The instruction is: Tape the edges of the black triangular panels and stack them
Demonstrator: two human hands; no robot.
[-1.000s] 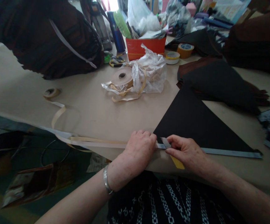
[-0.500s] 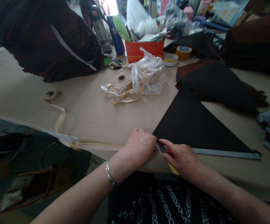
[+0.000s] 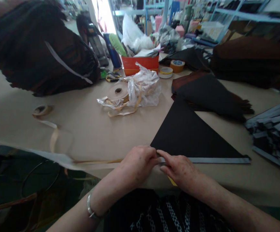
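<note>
A black triangular piece point(image 3: 185, 135) lies flat on the table near its front edge, with a grey tape strip point(image 3: 217, 160) along its near side. My left hand point(image 3: 137, 164) is closed at the piece's left corner, pinching the strip. My right hand point(image 3: 178, 167) is closed right beside it, touching it, and pinches the same strip end; a yellow tool point(image 3: 172, 181) pokes out beneath that hand. A long tan backing strip point(image 3: 98, 162) trails left from my left hand along the table edge.
A tape roll in a clear plastic bag point(image 3: 142, 90) sits mid-table, a small roll point(image 3: 42, 110) at the left. An orange box point(image 3: 140, 64) with clutter stands behind. Dark triangular pieces point(image 3: 209, 93) are stacked to the right, taped ones point(image 3: 272, 129) at the far right. A dark heap point(image 3: 33, 51) fills the back left.
My right hand has slid left along the strip until it meets my left hand at the corner. The head view has tilted up, showing more of the shelves behind.
</note>
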